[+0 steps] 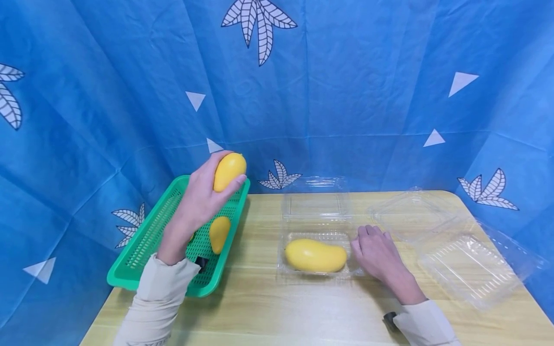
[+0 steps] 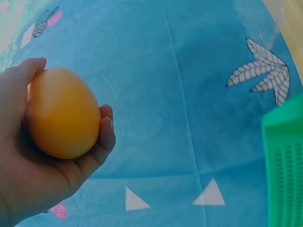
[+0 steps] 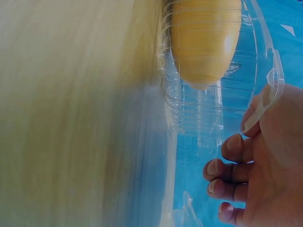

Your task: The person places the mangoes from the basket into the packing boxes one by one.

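Observation:
My left hand is raised above the green basket, its fingers and thumb wrapped around a yellow mango. The left wrist view shows the same mango held against the palm. Another mango lies in the basket, partly hidden by my arm. On the table, a clear plastic clamshell box stands with its lid folded back and a large yellow mango lying in its base. My right hand pinches the right rim of this box between thumb and curled index finger.
To the right, another clear clamshell box lies open and angled on the wooden table. A blue curtain with leaf and triangle prints hangs right behind the table and along its sides.

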Demonstrator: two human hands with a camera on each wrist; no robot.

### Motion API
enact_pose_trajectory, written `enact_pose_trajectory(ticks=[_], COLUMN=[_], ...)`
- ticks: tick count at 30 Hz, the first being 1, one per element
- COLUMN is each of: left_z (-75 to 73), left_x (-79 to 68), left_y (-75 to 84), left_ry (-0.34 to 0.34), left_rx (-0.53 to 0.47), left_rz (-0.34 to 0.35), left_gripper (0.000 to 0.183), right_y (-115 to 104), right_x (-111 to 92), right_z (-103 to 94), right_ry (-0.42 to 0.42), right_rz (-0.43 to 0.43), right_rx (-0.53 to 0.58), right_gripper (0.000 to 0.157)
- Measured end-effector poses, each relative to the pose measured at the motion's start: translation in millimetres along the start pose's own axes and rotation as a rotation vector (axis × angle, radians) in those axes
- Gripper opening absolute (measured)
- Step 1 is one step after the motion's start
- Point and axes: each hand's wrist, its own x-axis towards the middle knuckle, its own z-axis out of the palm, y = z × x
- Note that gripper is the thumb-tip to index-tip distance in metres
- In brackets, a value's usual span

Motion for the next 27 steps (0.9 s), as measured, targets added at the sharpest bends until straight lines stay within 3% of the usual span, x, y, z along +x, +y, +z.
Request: enact_pose_trajectory(ticks=[8, 27], left_z=[11.5, 43.7], left_x=[-2.5, -15.7], left_y=[16.3, 30.2], left_ry=[-0.009, 0.009], left_rx=[-0.045, -0.163], left_rz=[0.039, 0.086], left_gripper=[0.059, 0.06], right_y=[-1, 0], right_x=[0, 0], right_z=[-1.7, 2.7], right_ry=[0.0, 0.001], right_rz=[0.001, 0.002], right_rx=[-0.001, -0.005], right_gripper=[0.022, 0.023])
